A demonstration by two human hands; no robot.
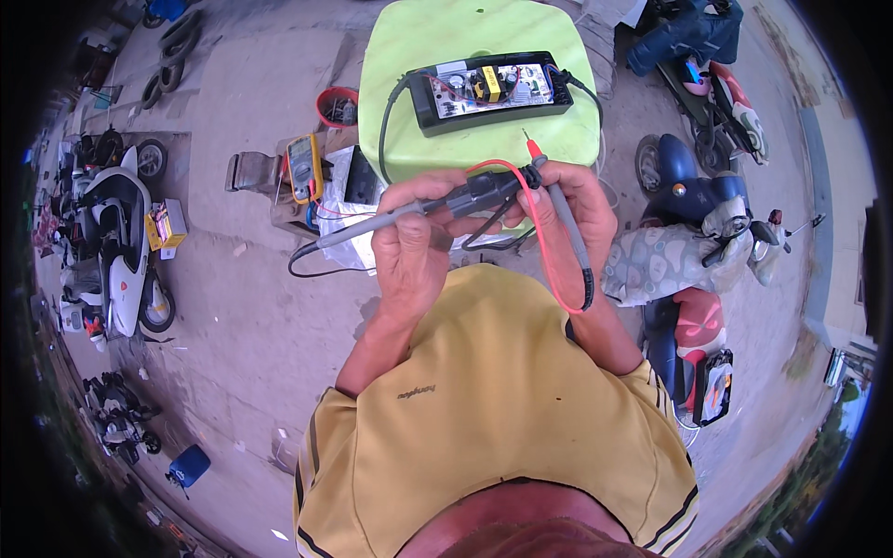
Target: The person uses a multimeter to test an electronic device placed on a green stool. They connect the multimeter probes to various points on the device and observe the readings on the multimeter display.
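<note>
In front of my chest, my left hand (409,242) is closed around a grey test probe (367,224) with a black lead, which meets a black cable connector (486,192). My right hand (581,209) grips a second grey probe (566,223) with a red lead; its red tip (533,149) points up toward the stool. The fingers of both hands are close to the connector, and its far end is partly hidden. Beyond them, an opened black charger case (448,122) with its circuit board (470,90) exposed lies on a light green stool (400,42).
A yellow multimeter (303,169) leans beside a bench vise (251,173) left of the stool. Behind it stands a red bowl (337,107). A white scooter (126,251) is parked at left, a dark blue scooter (684,177) at right. Tires (179,35) lie far left.
</note>
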